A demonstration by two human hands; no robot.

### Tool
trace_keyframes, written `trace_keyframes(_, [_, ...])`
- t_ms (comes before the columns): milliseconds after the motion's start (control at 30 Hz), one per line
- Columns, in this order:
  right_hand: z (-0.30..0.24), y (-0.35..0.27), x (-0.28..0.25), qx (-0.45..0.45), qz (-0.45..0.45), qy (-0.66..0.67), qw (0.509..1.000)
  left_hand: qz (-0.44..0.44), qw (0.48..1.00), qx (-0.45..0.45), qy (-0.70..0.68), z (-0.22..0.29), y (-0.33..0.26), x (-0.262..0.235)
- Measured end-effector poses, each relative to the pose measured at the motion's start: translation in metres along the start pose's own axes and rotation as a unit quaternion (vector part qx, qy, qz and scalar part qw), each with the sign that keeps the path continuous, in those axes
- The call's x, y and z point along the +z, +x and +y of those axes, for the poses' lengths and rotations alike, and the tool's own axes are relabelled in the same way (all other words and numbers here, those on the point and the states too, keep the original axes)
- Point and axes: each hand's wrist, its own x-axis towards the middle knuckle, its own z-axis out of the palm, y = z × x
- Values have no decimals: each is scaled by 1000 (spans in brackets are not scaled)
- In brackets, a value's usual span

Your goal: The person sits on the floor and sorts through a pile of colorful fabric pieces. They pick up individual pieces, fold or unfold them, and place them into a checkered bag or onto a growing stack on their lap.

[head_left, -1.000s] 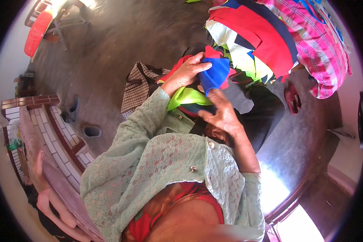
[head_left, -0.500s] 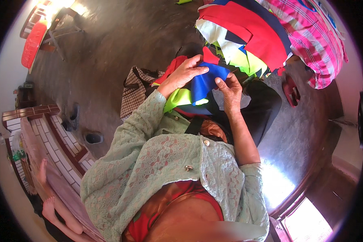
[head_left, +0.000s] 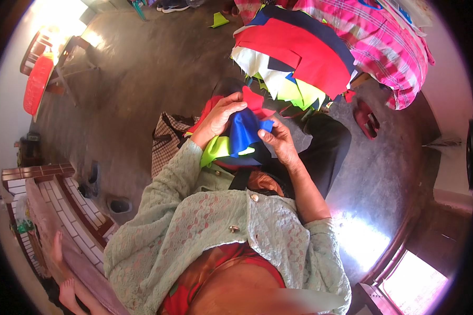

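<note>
Over my lap, a piece of blue cloth [head_left: 242,134] hangs in soft folds between both hands. My left hand [head_left: 222,119] is closed on its upper left edge, fingers over the top. My right hand [head_left: 280,142] pinches a corner of the same cloth between thumb and fingers. Just behind the blue piece, red cloth [head_left: 254,101] sticks up beside my left fingertips; whether that hand grips it too, I cannot tell. Lime-green cloth [head_left: 215,150] and dark navy cloth [head_left: 249,158] lie beneath on my lap. More red cloth shows left of my left wrist.
Ahead to the right is a big pile of cut cloth [head_left: 310,50] in red, navy, white and lime, against a pink checked cloth [head_left: 389,52]. A brown checked cloth [head_left: 164,142] lies by my left forearm. A dark red shoe [head_left: 366,121] rests on the floor. Another person's bare feet [head_left: 67,291] show lower left.
The blue cloth, spread fairly flat before, is now gathered into folds. My right hand has shifted down along its edge. More of the red piece shows. The whole view has shifted slightly.
</note>
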Motion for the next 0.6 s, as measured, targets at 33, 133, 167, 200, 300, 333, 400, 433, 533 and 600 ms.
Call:
trace_keyframes(33, [-3, 0, 2, 10, -26, -19, 999, -1, 1000, 9, -4, 0, 0, -2])
trace_keyframes(133, [-19, -8, 9, 34, -62, -19, 997, 30, 999, 13, -38, -1, 2, -1])
trace_keyframes(167, [-23, -8, 6, 7, -46, 20, 999, 37, 998, 17, -45, 3, 2, 3])
trace_keyframes(200, [-29, -9, 5, -19, -29, 57, 998, 35, 999, 30, -21, -4, 5, -7])
trace_keyframes(300, [-40, -12, -18, -59, 63, 174, 981, -43, 992, -32, -115, -13, 7, -26])
trace_keyframes(333, [-48, -13, -21, -90, 87, 182, 975, -46, 990, -27, -131, -5, 3, -13])
trace_keyframes(400, [-48, -15, -45, -99, 172, 247, 949, -46, 989, -21, -140, -5, 3, -11])
trace_keyframes(433, [-50, -17, -54, -90, 199, 302, 928, -56, 988, -23, -141, -2, 2, -9])
trace_keyframes(533, [-49, -18, -83, -126, 188, 410, 884, -31, 991, -28, -125, 1, 2, -7])
trace_keyframes(600, [-53, -19, -92, -142, 197, 404, 882, -29, 993, -16, -110, 1, 2, -9])
